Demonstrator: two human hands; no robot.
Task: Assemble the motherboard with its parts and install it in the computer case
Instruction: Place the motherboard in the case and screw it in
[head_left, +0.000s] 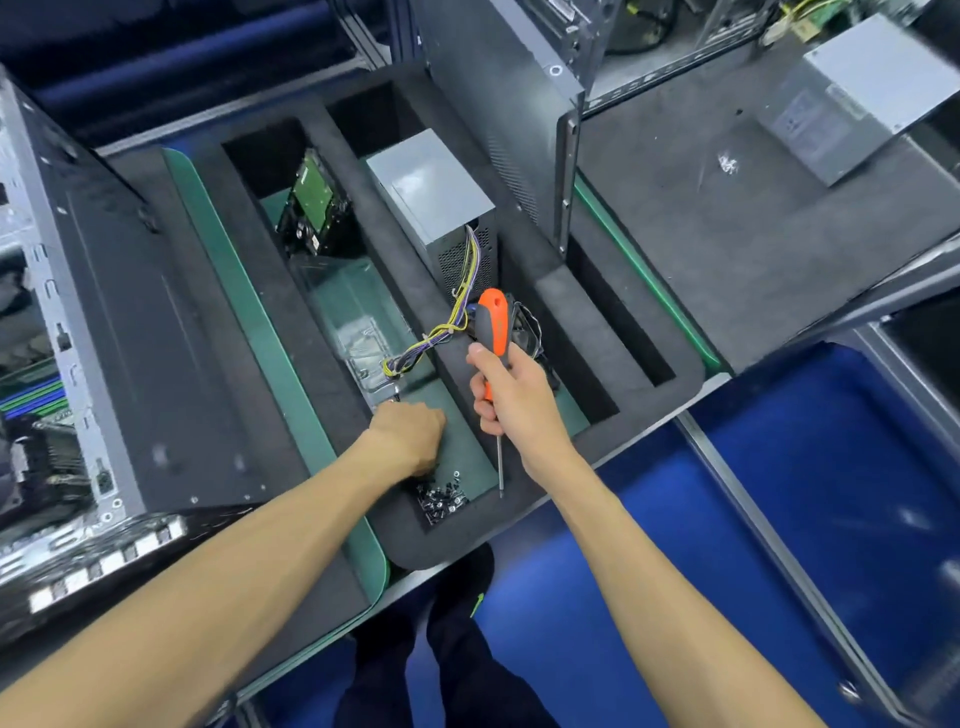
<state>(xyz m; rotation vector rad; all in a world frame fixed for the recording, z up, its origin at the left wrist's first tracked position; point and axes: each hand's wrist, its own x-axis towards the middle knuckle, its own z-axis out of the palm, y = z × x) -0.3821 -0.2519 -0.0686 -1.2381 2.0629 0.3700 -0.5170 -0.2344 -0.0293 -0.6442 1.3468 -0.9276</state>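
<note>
My right hand (511, 395) is gripping the orange-and-grey screwdriver (494, 343), fingers wrapped round the handle, shaft pointing down toward me. My left hand (408, 434) is lying curled as a fist in the foam tray (571, 306), just above the pile of screws (441, 499); I cannot tell whether it is holding anything. The computer case (130, 332) is sitting on the tabletop at left, motherboard (31, 400) showing inside.

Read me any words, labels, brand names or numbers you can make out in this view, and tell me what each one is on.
None can be read.
Grey power supply on the far bench: a label shows, too blurred to read.
Hard drive in the foam tray: green board and small stickers, too small to read.
Screwdriver handle: a mark, unreadable.
Power supply in the tray: no text visible.
</note>
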